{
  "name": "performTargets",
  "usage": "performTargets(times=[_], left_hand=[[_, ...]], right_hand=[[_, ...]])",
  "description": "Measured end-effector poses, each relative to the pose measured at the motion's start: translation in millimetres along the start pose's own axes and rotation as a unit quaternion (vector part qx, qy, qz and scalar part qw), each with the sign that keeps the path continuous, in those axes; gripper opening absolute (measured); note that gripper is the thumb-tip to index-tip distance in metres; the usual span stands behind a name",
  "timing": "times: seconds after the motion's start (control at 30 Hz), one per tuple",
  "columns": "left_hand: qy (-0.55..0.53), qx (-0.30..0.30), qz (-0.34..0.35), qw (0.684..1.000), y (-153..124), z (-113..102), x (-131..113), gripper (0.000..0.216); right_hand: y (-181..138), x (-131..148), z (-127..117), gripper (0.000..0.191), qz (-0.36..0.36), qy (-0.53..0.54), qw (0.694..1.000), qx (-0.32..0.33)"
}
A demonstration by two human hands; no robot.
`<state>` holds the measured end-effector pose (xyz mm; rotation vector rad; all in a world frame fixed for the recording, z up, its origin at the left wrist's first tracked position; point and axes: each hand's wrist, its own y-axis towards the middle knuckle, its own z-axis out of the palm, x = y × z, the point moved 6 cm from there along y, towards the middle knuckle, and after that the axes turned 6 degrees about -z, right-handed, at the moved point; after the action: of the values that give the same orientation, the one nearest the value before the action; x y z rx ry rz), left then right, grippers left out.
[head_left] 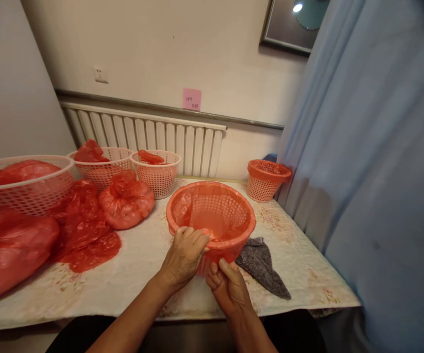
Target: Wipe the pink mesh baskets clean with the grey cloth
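Note:
A plastic mesh basket (pixel 219 211) stands on the table in front of me, lined with a thin red plastic bag (pixel 186 208) whose edge is folded over the rim. My left hand (pixel 187 252) is closed over the near left rim, fingers inside and the film under them. Just below the near rim, my right hand (pixel 229 284) pinches the bag's overhanging edge, with thumb up and fingers curled. A dark grey cloth (pixel 263 267) lies flat beside the basket, to the right of my right hand.
On the left are a large white basket (pixel 31 182), a filled red bag (pixel 13 250), a loose red bag (pixel 90 245), a tied red bag (pixel 127 203) and two smaller baskets (pixel 156 176). Back right stands another lined basket (pixel 263 189). A blue curtain (pixel 374 171) borders the table's right edge.

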<state>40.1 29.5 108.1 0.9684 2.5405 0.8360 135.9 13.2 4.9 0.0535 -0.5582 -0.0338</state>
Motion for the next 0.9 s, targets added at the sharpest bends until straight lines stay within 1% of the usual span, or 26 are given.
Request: performTargets(times=[0.2, 0.33, 0.43, 0.53, 0.63, 0.77, 0.9], left_hand=[[0.002, -0.003, 0.003, 1.0, 0.3, 0.6, 0.5, 0.02], [0.002, -0.001, 0.002, 1.0, -0.2, 1.5, 0.3, 0.022], [0.003, 0.003, -0.001, 1.0, 0.3, 1.5, 0.2, 0.019], [0.003, 0.003, -0.002, 1.0, 0.5, 0.5, 0.1, 0.017], [0.002, 0.001, -0.001, 1.0, 0.1, 0.2, -0.1, 0.016], [0.003, -0.001, 0.0, 1.0, -0.2, 1.0, 0.2, 0.016], [0.003, -0.003, 0.0, 1.0, -0.3, 0.3, 0.0, 0.018]], right_hand=[[1.2, -10.2, 1.0, 0.022, 0.019, -0.017, 1.0, 0.004], [2.2, -8.5, -3.9, 0.024, 0.016, -0.026, 1.0, -0.009], [3.8, -8.7, -7.2, 0.025, 0.015, -0.032, 0.999, -0.011], [3.6, -10.6, -12.6, 0.029, 0.017, -0.042, 0.999, -0.022], [2.0, -9.9, -14.7, 0.031, 0.007, -0.038, 0.999, -0.018], [1.6, -6.9, -10.6, 0.026, -0.002, -0.013, 1.0, -0.01], [4.1, -9.2, -2.7, 0.026, 0.012, -0.02, 1.0, -0.016]])
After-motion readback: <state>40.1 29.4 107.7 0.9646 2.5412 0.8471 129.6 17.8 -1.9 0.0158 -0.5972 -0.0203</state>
